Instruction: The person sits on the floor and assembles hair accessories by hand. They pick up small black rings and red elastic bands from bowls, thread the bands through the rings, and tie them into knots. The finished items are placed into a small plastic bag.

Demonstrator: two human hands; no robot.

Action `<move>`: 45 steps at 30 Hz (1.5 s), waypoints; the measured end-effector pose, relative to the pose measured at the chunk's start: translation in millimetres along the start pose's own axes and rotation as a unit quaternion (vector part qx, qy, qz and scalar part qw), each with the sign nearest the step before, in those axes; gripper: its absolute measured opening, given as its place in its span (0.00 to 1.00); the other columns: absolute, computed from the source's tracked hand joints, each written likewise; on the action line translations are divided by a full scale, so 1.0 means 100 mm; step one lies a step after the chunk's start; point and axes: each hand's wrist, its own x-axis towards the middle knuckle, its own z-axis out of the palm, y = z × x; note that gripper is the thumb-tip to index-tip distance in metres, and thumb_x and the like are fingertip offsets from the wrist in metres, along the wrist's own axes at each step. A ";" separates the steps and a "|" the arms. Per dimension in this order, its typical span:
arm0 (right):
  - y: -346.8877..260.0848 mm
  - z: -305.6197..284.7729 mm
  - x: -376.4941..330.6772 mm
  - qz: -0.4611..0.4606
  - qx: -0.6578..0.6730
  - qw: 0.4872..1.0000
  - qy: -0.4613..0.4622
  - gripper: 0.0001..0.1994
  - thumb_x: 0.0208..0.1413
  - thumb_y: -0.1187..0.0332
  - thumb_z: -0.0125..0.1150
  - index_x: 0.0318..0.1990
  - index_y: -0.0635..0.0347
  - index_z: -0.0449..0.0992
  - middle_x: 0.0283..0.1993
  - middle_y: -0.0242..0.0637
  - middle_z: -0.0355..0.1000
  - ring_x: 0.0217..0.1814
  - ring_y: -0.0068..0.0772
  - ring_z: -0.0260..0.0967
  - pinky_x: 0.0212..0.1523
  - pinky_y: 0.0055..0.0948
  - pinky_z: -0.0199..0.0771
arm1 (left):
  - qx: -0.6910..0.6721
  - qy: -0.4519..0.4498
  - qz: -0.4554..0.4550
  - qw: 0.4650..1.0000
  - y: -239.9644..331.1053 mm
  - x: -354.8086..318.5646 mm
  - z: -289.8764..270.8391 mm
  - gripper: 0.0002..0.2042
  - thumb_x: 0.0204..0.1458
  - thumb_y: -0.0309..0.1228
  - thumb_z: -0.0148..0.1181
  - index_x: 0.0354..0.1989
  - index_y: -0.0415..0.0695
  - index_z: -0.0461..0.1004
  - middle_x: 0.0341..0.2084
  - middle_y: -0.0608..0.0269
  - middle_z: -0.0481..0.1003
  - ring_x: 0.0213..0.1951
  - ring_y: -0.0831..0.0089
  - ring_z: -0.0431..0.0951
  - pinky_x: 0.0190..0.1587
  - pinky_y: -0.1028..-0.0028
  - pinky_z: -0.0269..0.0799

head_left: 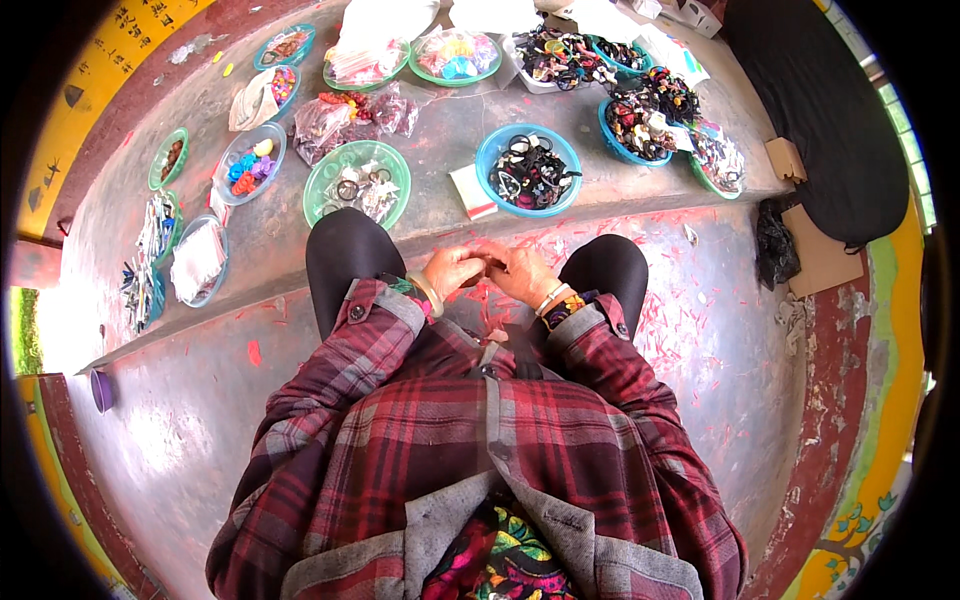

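My left hand and my right hand meet between my knees, fingertips pinched together on something small that I cannot make out. Both wrists carry bangles, and red plaid sleeves cover my forearms. Just beyond my hands, on the raised grey step, stand a green bowl with rings and clear packets and a blue bowl full of black and white hair bands. A small white and red packet lies between the two bowls.
Several more bowls of coloured hair ties and beads stand across the step, with clear bags and white cloths among them. Red scraps litter the floor around my knees. A dark mat and cardboard lie to the right.
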 end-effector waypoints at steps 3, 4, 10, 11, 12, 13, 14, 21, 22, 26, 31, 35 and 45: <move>-0.07 0.02 0.01 -0.024 -0.058 0.998 -0.008 0.20 0.43 0.72 0.52 0.47 0.49 0.66 0.27 0.44 0.71 0.30 0.47 0.70 0.29 0.39 0.70 | 0.001 0.031 0.015 0.999 0.06 -0.05 0.06 0.14 0.52 0.31 0.49 0.44 0.38 0.69 0.35 0.64 0.72 0.35 0.76 0.72 0.42 0.77 0.68; -0.07 0.01 0.01 -0.029 -0.062 0.998 -0.012 0.20 0.43 0.73 0.51 0.48 0.49 0.65 0.28 0.44 0.71 0.30 0.47 0.70 0.29 0.39 0.70 | 0.000 0.049 0.019 0.999 0.09 -0.07 0.09 0.14 0.52 0.32 0.48 0.44 0.38 0.68 0.36 0.64 0.72 0.36 0.75 0.73 0.42 0.76 0.68; -0.22 -0.03 0.04 -0.093 -0.160 0.983 -0.010 0.26 0.42 0.75 0.50 0.54 0.53 0.59 0.30 0.44 0.71 0.33 0.46 0.69 0.31 0.40 0.69 | -0.092 0.143 0.065 0.983 -0.30 0.19 -0.06 0.10 0.53 0.29 0.46 0.34 0.38 0.72 0.25 0.67 0.71 0.26 0.81 0.68 0.29 0.79 0.65; -0.24 -0.02 0.04 -0.118 -0.176 0.977 -0.004 0.26 0.43 0.74 0.49 0.54 0.54 0.57 0.31 0.44 0.70 0.34 0.46 0.69 0.32 0.40 0.68 | -0.095 0.152 0.073 0.981 -0.33 0.21 -0.09 0.10 0.53 0.29 0.45 0.32 0.38 0.72 0.23 0.68 0.70 0.25 0.81 0.67 0.28 0.79 0.64; -0.25 -0.02 0.04 -0.140 -0.193 0.971 0.002 0.27 0.43 0.73 0.49 0.55 0.54 0.55 0.32 0.45 0.70 0.35 0.47 0.68 0.33 0.40 0.68 | -0.098 0.159 0.081 0.979 -0.32 0.22 -0.08 0.10 0.53 0.29 0.45 0.31 0.38 0.72 0.22 0.69 0.70 0.25 0.82 0.67 0.27 0.79 0.63; -0.24 0.00 0.05 -0.140 -0.193 0.971 -0.004 0.27 0.43 0.73 0.49 0.55 0.55 0.55 0.33 0.45 0.70 0.36 0.47 0.68 0.34 0.39 0.68 | -0.100 0.165 0.089 0.977 -0.30 0.23 -0.08 0.10 0.54 0.29 0.44 0.29 0.39 0.72 0.21 0.70 0.69 0.24 0.82 0.66 0.27 0.80 0.63; -0.22 0.03 0.07 -0.139 -0.193 0.971 -0.010 0.27 0.43 0.73 0.49 0.55 0.56 0.55 0.34 0.46 0.70 0.37 0.47 0.68 0.35 0.39 0.67 | -0.092 0.168 0.086 0.978 -0.29 0.23 -0.08 0.10 0.53 0.29 0.44 0.28 0.39 0.72 0.21 0.70 0.69 0.24 0.82 0.66 0.26 0.80 0.62; -0.32 -0.06 0.21 -0.105 -0.128 0.985 -0.046 0.24 0.43 0.73 0.49 0.53 0.58 0.60 0.35 0.47 0.69 0.39 0.47 0.67 0.37 0.39 0.68 | -0.050 0.225 0.056 0.971 -0.22 0.19 -0.18 0.10 0.51 0.24 0.42 0.31 0.36 0.72 0.27 0.63 0.72 0.30 0.74 0.71 0.36 0.76 0.67; -0.29 -0.05 0.25 -0.109 -0.107 0.988 -0.006 0.22 0.43 0.73 0.49 0.50 0.58 0.62 0.36 0.47 0.69 0.39 0.48 0.67 0.38 0.39 0.68 | -0.046 0.231 0.047 0.971 -0.22 0.19 -0.20 0.10 0.50 0.23 0.41 0.34 0.35 0.71 0.31 0.59 0.73 0.34 0.70 0.74 0.41 0.74 0.69; 0.15 -0.07 0.52 -0.060 -0.145 0.983 0.098 0.14 0.44 0.73 0.47 0.42 0.58 0.69 0.38 0.45 0.69 0.40 0.46 0.67 0.39 0.37 0.68 | -0.063 0.265 0.014 0.962 -0.13 0.16 -0.18 0.10 0.51 0.26 0.43 0.35 0.33 0.70 0.33 0.57 0.72 0.37 0.68 0.73 0.43 0.72 0.69; 0.96 -0.04 0.71 0.108 -0.364 0.924 0.048 0.11 0.48 0.69 0.45 0.37 0.59 0.71 0.39 0.41 0.69 0.43 0.39 0.67 0.41 0.35 0.68 | -0.100 0.237 0.019 0.966 -0.09 0.12 -0.13 0.12 0.52 0.30 0.45 0.36 0.34 0.69 0.36 0.56 0.71 0.41 0.67 0.72 0.45 0.69 0.68; 1.15 0.09 0.77 0.191 -0.394 0.899 -0.009 0.09 0.48 0.69 0.47 0.30 0.56 0.76 0.34 0.38 0.73 0.40 0.36 0.70 0.39 0.34 0.69 | -0.089 0.224 0.005 0.970 -0.09 0.13 -0.12 0.12 0.52 0.31 0.44 0.36 0.35 0.70 0.36 0.57 0.71 0.42 0.67 0.71 0.47 0.69 0.66; 1.01 0.17 0.77 0.137 -0.417 0.895 -0.073 0.08 0.47 0.71 0.48 0.27 0.59 0.76 0.28 0.43 0.73 0.33 0.40 0.73 0.32 0.34 0.73 | -0.041 0.200 -0.030 0.978 -0.08 0.13 -0.10 0.12 0.52 0.31 0.43 0.36 0.37 0.71 0.36 0.59 0.71 0.41 0.69 0.71 0.45 0.71 0.66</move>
